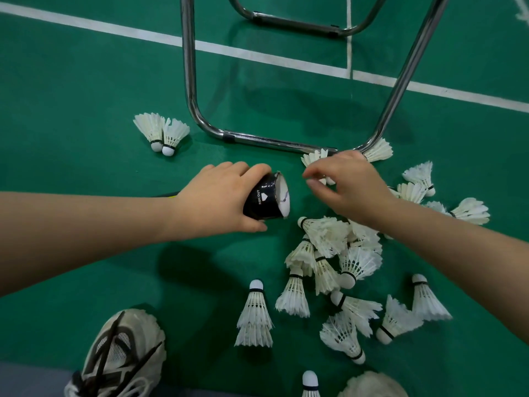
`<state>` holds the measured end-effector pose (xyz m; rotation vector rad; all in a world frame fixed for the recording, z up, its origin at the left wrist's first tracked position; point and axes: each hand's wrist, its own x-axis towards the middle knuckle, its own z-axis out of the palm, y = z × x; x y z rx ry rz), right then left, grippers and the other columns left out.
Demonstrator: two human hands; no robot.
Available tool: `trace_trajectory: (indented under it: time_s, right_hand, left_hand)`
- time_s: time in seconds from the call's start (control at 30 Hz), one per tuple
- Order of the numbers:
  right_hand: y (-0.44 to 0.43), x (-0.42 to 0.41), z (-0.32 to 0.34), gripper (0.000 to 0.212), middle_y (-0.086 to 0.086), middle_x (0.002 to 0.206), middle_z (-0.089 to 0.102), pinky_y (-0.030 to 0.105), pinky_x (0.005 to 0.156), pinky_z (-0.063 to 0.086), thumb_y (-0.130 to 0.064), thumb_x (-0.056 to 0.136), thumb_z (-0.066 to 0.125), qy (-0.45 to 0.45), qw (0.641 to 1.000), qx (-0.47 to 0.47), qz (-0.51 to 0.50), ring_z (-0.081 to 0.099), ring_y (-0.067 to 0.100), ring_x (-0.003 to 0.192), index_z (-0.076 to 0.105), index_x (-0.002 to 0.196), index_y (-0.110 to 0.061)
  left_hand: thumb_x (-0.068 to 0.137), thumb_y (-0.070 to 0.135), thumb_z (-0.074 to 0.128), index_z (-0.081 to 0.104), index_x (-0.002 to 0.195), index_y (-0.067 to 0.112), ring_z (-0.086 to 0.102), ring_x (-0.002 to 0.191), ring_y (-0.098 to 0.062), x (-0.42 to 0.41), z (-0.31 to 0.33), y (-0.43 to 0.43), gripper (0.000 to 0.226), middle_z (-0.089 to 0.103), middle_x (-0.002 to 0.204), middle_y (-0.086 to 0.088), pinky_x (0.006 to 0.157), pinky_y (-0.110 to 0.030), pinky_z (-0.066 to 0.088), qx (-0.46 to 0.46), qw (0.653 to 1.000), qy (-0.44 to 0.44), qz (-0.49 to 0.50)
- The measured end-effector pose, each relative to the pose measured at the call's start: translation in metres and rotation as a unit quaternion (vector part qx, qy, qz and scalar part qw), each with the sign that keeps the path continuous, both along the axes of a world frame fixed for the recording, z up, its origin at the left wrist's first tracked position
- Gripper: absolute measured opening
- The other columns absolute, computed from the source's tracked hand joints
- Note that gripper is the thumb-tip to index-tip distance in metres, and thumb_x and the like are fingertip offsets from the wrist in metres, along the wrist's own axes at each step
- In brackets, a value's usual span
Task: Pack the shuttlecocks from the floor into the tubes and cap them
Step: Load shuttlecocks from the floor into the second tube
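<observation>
Head view: the left hand (217, 196) is wrapped round the black tube (264, 203) at centre frame, its mouth facing right with white feathers showing inside. The right hand (352, 184) hovers just beside the mouth, fingers loosely curled; whether it pinches anything I cannot tell. Loose shuttlecocks (329, 239) lie on the green floor (86, 81) at lower right, with two more at upper left. They are likely featherlight and easily crushed, so the cork base is the best place to pinch.
</observation>
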<state>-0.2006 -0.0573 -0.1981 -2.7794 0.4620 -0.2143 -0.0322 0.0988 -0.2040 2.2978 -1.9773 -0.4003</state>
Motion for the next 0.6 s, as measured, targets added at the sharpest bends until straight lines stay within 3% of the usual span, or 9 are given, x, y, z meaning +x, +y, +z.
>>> trace_trajectory:
  time_s: [0.1,0.17,0.23,0.33,0.43,0.5,0.6]
  right_hand:
    - [-0.015,-0.019,-0.016,0.046,-0.009,0.125,0.058,0.033,0.105,0.027,-0.016,0.084,0.053,0.172,0.984,-0.024,0.038,0.051,0.01,0.116,0.05,0.129,-0.026]
    - [-0.018,-0.034,-0.03,0.061,-0.007,0.137,0.047,0.035,0.109,0.026,-0.022,0.082,0.054,0.275,0.958,-0.048,0.065,0.042,0.012,0.125,0.034,0.14,-0.03]
    - [-0.019,-0.045,-0.046,0.062,-0.003,0.139,0.045,0.035,0.107,0.026,-0.031,0.085,0.055,0.316,0.945,-0.057,0.061,0.042,0.017,0.126,0.03,0.142,-0.03]
    - [-0.023,-0.05,-0.065,0.043,-0.002,0.12,0.06,0.03,0.1,0.03,-0.034,0.092,0.05,0.288,0.956,-0.056,0.023,0.053,0.018,0.109,0.044,0.134,-0.026]
    - [-0.03,-0.048,-0.077,0.025,0.0,0.092,0.07,0.032,0.094,0.039,-0.024,0.095,0.045,0.191,0.979,-0.065,-0.03,0.062,0.019,0.082,0.065,0.108,-0.019]
    - [-0.036,-0.048,-0.075,0.023,0.004,0.09,0.072,0.033,0.086,0.046,-0.021,0.094,0.048,0.142,0.987,-0.03,-0.069,0.064,0.022,0.078,0.068,0.103,-0.014]
    - [-0.04,-0.049,-0.067,0.022,0.003,0.098,0.07,0.026,0.072,0.043,-0.026,0.094,0.05,0.117,0.988,0.004,-0.102,0.063,0.021,0.086,0.066,0.105,-0.014]
  left_hand:
    - [0.061,0.066,0.065,0.032,0.13,0.025,0.051,0.099,-0.026,-0.003,-0.002,-0.001,0.087,0.054,0.108,-0.002,0.086,-0.04,0.042,0.012,1.0,-0.005,-0.001]
    - [0.061,0.066,0.066,0.033,0.13,0.024,0.051,0.099,-0.027,-0.007,-0.004,-0.003,0.087,0.055,0.108,-0.003,0.086,-0.041,0.043,0.014,1.0,-0.007,-0.006]
    - [0.061,0.065,0.066,0.034,0.13,0.024,0.052,0.099,-0.027,-0.011,-0.006,-0.006,0.086,0.055,0.107,-0.003,0.085,-0.04,0.043,0.015,1.0,-0.008,-0.01]
    - [0.061,0.065,0.066,0.034,0.129,0.024,0.052,0.099,-0.027,-0.018,-0.009,-0.014,0.086,0.055,0.107,-0.003,0.085,-0.039,0.043,0.02,1.0,-0.011,-0.015]
    - [0.062,0.067,0.064,0.032,0.129,0.025,0.051,0.099,-0.026,-0.024,-0.01,-0.023,0.086,0.055,0.107,-0.002,0.085,-0.038,0.042,0.032,0.999,-0.013,-0.016]
    - [0.062,0.067,0.064,0.031,0.13,0.025,0.051,0.099,-0.026,-0.028,-0.011,-0.03,0.086,0.055,0.107,-0.002,0.084,-0.038,0.042,0.038,0.999,-0.012,-0.015]
    - [0.062,0.067,0.063,0.031,0.132,0.025,0.051,0.099,-0.026,-0.031,-0.012,-0.036,0.088,0.055,0.107,-0.003,0.085,-0.038,0.042,0.043,0.999,-0.011,-0.017]
